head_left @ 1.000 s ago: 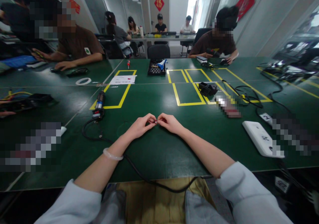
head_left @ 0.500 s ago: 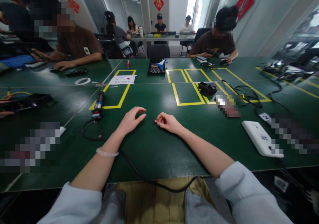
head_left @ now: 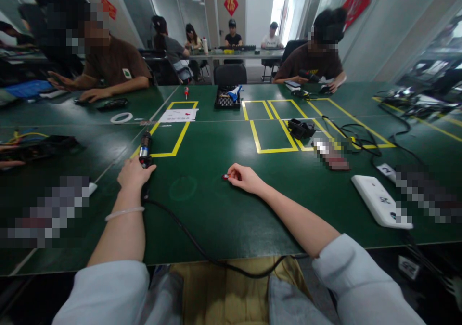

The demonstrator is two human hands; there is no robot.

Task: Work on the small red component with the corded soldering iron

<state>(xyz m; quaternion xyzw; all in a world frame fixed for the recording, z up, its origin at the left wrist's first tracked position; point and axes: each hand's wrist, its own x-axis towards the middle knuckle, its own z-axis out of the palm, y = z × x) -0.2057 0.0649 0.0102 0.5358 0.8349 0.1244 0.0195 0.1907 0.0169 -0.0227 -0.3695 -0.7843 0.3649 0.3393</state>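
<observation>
My left hand lies over the near end of a black, cylindrical tool with a blue and silver band. The thumb is spread to the right, and the other fingers are partly hidden at the tool's left side. From the tool's near end a black cable runs across the table to its front edge. My right hand rests on the green table, its fingers closed in a pinch on a small red piece.
Yellow tape frames mark the table. A black tray stands at the back, with black parts right of centre. A white box lies at the right. People sit across the table, and one person's hand shows at the left.
My left hand has moved left, from beside my right hand to the black tool. Its near end is now covered by that hand. My right hand has stayed in place with the red piece.
</observation>
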